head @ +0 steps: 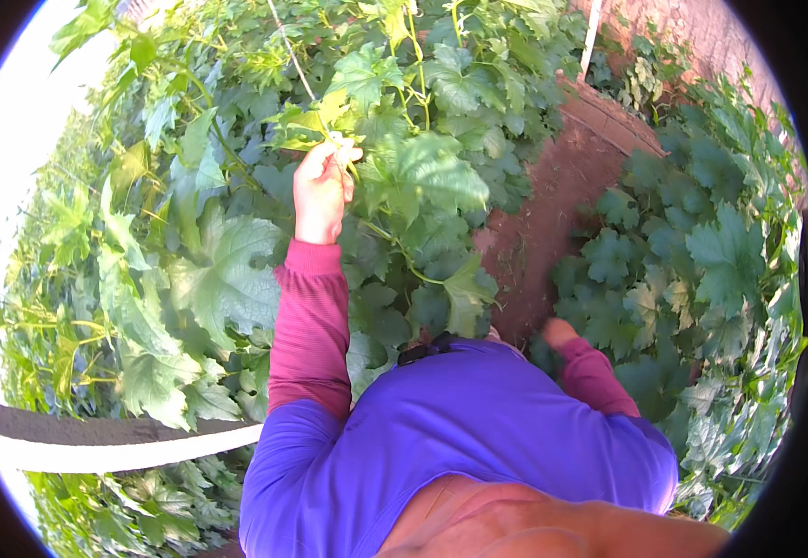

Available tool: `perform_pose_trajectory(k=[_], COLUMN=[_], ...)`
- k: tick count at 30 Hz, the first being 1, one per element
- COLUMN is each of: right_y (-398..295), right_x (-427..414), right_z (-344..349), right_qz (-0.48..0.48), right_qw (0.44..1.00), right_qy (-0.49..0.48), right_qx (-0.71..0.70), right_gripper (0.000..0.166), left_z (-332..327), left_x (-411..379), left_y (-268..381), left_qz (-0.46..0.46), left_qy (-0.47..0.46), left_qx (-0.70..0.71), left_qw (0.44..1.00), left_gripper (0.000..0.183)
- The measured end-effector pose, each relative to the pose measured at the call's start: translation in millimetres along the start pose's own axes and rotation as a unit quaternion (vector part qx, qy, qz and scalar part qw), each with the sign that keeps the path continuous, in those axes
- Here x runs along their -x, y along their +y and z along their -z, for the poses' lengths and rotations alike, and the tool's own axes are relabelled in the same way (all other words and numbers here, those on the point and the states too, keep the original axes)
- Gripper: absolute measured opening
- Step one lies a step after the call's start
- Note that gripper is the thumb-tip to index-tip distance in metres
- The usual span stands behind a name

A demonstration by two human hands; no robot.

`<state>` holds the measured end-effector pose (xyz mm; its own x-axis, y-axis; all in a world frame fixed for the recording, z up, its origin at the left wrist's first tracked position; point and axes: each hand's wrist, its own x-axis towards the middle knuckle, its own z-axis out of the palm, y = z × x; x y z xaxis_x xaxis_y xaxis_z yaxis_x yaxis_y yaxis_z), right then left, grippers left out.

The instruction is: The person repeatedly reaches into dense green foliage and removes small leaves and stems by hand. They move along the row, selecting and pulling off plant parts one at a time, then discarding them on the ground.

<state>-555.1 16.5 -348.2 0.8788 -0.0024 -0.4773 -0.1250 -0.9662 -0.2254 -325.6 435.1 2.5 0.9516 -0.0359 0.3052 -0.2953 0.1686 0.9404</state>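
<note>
My left hand [323, 185] is raised among lobed green leaves. Its thumb and fingers are pinched together on a thin vine shoot [353, 169], close to where a pale string [295, 61] comes down from above. A broad leaf [439, 171] hangs just right of these fingers, slightly blurred. Low beside my right hip is my right hand [559, 333], over the edge of the soil path. Only part of it shows, blurred, and whether it holds anything cannot be made out.
Dense climbing vines [229, 258] fill the left side, with more leafy plants [662, 272] at the right. Between them runs a reddish soil path [536, 209]. A pale pole [590, 38] rises near a brown ledge [613, 118]. At lower left a white band [118, 450] crosses the foliage.
</note>
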Motion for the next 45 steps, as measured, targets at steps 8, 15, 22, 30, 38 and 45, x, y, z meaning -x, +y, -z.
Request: perform_pose_trajectory(k=[8,15,22,30,38,45], right_y=[-187.0,-348.5,-304.4,-307.7,-339.7,-360.3], right_x=[-4.8,24.7,46.7,-53.2,-90.3,-103.8], right_z=[360.2,534.5,493.1,466.9,522.8,543.2], right_qz=[0.344,0.602,0.626,0.600,0.599,0.599], right_qw=[0.716,0.473,0.567,0.646,0.658,0.578], right_qy=[0.429,-0.162,0.066,0.424,0.004,-0.324], right_qx=[-0.431,-0.622,-0.532,-0.209,-0.456,-0.449], right_gripper=[0.032,0.041,0.019,0.013,0.012,0.022], left_z=[-41.5,-67.0,-71.8,-73.5,-72.8,-73.3], left_x=[-11.4,-35.2,-62.4,-79.2,-75.5,-73.2], left_y=[2.4,-10.1,27.4,93.0,95.5,102.4], left_qz=[0.022,0.102,0.000,-0.094,-0.045,0.010], left_qy=[-0.009,0.023,0.086,0.004,0.062,0.092], left_qx=[-0.070,0.014,-0.046,-0.161,-0.145,-0.144], left_qw=[0.997,0.994,0.995,0.982,0.986,0.985], left_gripper=[0.020,0.017,0.017,0.025,0.037,0.033])
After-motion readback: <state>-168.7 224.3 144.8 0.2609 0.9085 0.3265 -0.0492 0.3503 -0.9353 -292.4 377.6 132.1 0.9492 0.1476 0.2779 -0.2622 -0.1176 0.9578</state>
